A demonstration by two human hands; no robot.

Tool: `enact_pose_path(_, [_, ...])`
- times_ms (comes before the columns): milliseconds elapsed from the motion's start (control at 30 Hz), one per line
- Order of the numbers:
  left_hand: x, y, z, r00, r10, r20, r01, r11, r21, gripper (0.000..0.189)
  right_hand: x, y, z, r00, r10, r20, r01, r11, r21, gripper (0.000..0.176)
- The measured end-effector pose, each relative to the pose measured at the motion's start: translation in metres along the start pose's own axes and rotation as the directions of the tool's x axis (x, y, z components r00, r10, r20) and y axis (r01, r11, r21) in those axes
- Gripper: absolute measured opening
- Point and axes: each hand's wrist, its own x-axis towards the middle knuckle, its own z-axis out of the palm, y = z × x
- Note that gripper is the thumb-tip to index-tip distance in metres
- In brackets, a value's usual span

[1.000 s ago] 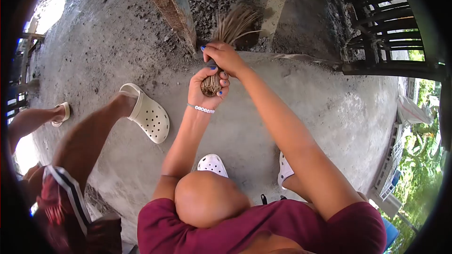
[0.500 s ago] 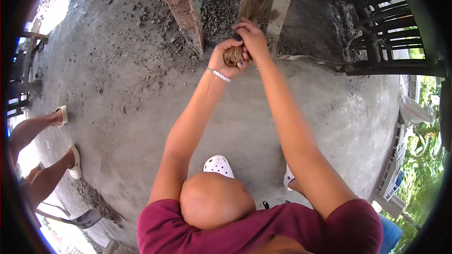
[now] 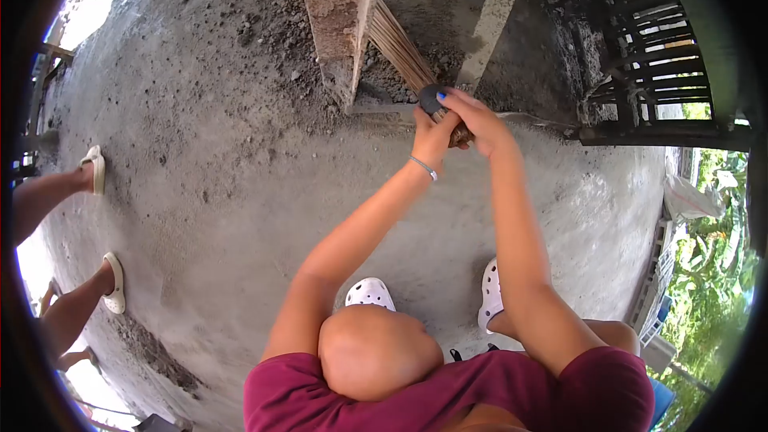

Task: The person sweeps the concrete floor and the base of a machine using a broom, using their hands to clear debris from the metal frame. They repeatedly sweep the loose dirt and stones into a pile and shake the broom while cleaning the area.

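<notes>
The stick broom (image 3: 404,52) is held in both of the person's hands, slanting away from them, its butt end nearest the body and its sticks running forward to the left. The left hand (image 3: 433,134), with a bracelet (image 3: 423,167) at its wrist, has its grip closed around the handle just below the broom's black collar (image 3: 433,98). The right hand (image 3: 480,122) is wrapped over the same handle from the right side, its grip also closed on the broom, a finger with a blue nail lying against the collar. Left of the broom stands a rusty metal slab (image 3: 336,0), whose edge hides the tips of the sticks. Right of the broom runs a pale strip (image 3: 490,32), and dark rubble (image 3: 382,76) lies beside and under the sticks. Well to the right of the broom is a dark slatted frame (image 3: 640,36). On the near side of the broom stretches the concrete floor (image 3: 240,216), where the person's white clogs (image 3: 370,294) show. Well to the left of the broom are another person's feet in cream clogs (image 3: 117,284).
</notes>
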Motion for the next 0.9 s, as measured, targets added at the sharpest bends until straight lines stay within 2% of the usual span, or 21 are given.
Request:
enact_pose_path(33, [0.005,0.001,-0.008,0.999,-0.043,0.030,0.041,0.996,0.084,0.043,0.000,0.001,0.001,0.998,0.057,-0.006,-0.058,0.997,-0.048,0.042])
enact_pose_path(100, [0.002,-0.005,-0.015,0.990,-0.072,0.122,0.056,0.990,0.131,0.052,0.003,0.005,0.002,0.985,0.167,-0.032,-0.170,0.976,-0.139,0.038])
enact_pose_path(133, [0.000,-0.008,-0.019,0.982,-0.083,0.169,0.056,0.986,0.156,0.056,0.005,0.011,-0.002,0.992,0.123,-0.020,-0.124,0.988,-0.087,0.037])
enact_pose_path(167, [-0.006,-0.016,-0.020,0.970,-0.021,0.240,-0.028,0.980,0.199,0.072,0.007,0.023,-0.009,0.997,0.080,-0.008,-0.080,0.996,-0.034,0.036])
enact_pose_path(200, [-0.016,-0.033,-0.021,0.969,0.072,0.237,-0.135,0.955,0.263,0.070,0.004,0.030,-0.013,0.999,0.038,0.003,-0.038,0.999,0.022,0.034])
enact_pose_path(233, [-0.026,-0.053,-0.021,0.957,0.167,0.238,-0.240,0.915,0.325,0.068,-0.006,0.028,-0.015,1.000,0.020,-0.019,-0.021,1.000,-0.003,0.035])
enact_pose_path(300, [-0.046,-0.054,-0.023,0.935,0.227,0.272,-0.328,0.846,0.420,0.066,-0.034,0.021,-0.021,0.999,0.042,-0.031,-0.043,0.999,-0.026,0.035])
enact_pose_path(367, [-0.073,-0.017,-0.023,0.934,0.156,0.322,-0.304,0.820,0.484,0.066,-0.035,0.016,-0.017,0.996,0.029,-0.083,-0.031,0.999,-0.025,0.034])
enact_pose_path(467, [-0.085,-0.001,-0.025,0.970,0.224,0.092,-0.238,0.953,0.190,0.055,-0.009,0.015,-0.008,0.974,-0.050,-0.221,0.064,0.996,0.057,0.031])
enact_pose_path(567, [-0.090,-0.003,-0.030,0.973,0.228,0.030,-0.229,0.965,0.126,0.051,0.070,-0.010,0.006,0.958,-0.076,-0.276,0.108,0.989,0.102,0.029])
enact_pose_path(633, [-0.094,-0.012,-0.035,0.972,0.235,-0.019,-0.233,0.968,0.089,0.049,0.136,-0.022,0.007,0.974,0.082,-0.211,-0.054,0.990,0.132,0.045])
enact_pose_path(733, [-0.104,-0.014,-0.042,0.980,0.194,-0.037,-0.188,0.975,0.117,0.046,0.169,-0.014,0.038,0.993,0.013,-0.116,-0.031,0.987,-0.157,0.064])
enact_pose_path(833, [-0.110,-0.024,-0.045,0.991,0.131,-0.034,-0.126,0.985,0.119,0.044,0.137,-0.029,0.042,0.999,0.053,0.005,-0.044,0.867,-0.496,0.073])
enact_pose_path(900, [-0.112,-0.032,-0.045,0.996,0.091,-0.019,-0.088,0.989,0.119,0.042,0.099,-0.036,0.017,0.999,0.028,0.037,-0.006,0.868,-0.497,0.073])
